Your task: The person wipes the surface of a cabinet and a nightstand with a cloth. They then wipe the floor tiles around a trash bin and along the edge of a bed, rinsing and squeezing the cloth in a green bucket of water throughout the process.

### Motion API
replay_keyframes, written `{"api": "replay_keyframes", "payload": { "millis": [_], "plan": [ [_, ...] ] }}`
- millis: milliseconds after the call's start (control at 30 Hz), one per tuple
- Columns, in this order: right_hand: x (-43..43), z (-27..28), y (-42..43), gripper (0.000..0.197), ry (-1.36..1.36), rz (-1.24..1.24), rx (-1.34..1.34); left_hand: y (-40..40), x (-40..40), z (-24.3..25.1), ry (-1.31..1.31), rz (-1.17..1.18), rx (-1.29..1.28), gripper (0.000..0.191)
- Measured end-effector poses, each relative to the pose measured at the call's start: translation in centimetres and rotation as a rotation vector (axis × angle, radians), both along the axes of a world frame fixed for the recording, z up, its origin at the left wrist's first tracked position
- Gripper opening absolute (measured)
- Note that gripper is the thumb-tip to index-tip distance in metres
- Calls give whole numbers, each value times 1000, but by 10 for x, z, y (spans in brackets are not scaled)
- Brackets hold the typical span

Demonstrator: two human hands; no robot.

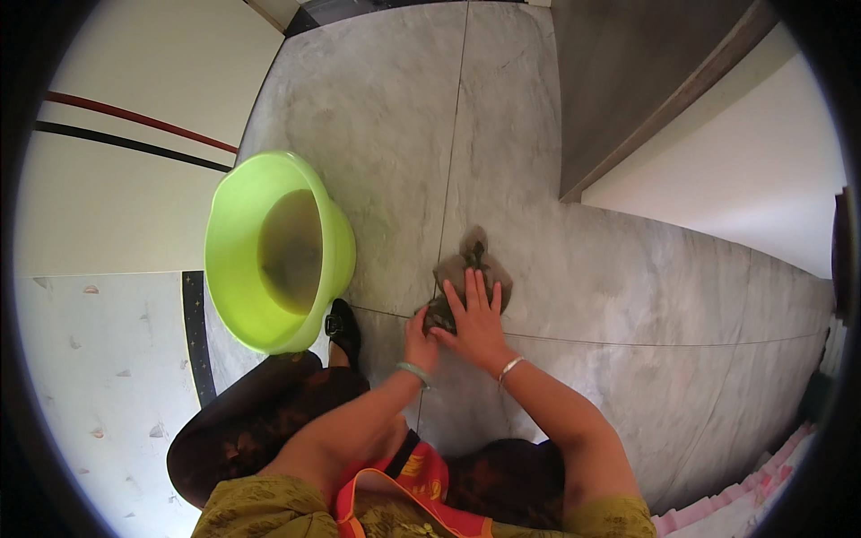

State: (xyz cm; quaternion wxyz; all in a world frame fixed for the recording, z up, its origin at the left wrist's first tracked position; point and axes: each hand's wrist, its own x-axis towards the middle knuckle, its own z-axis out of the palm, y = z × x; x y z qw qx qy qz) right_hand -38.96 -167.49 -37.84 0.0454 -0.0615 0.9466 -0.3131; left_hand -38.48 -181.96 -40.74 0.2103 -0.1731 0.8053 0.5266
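Note:
A wet, dark grey-brown cloth lies bunched on the grey marble-look floor tiles. My right hand presses down on it from above, fingers spread and pointing away from me. At the cloth's near left edge is my left hand, its fingers bent against the bunched part; whether they grip it is hard to tell. To the left stands a lime-green plastic basin with murky brownish water inside. Something darker shows faintly in that water.
A dark wooden door or panel juts in at the upper right beside a white wall. My black shoe is close to the basin. Pale panels line the left side. Pink frilled fabric hangs at the lower right.

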Motion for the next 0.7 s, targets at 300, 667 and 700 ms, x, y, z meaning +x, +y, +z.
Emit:
{"api": "replay_keyframes", "payload": {
  "millis": [300, 667, 700],
  "plan": [
    [-67, -29, -8, 83, 155, 5, 65, -14, -105, -9, -132, -233, -13, 48],
    [-88, -22, 4, 83, -69, 174, 177, 10, -110, 2, -21, -636, -603, 58],
    [-86, -19, 4, 83, -70, 168, 190, 11, -114, 5, -15, -641, -592, 58]
  ]
}}
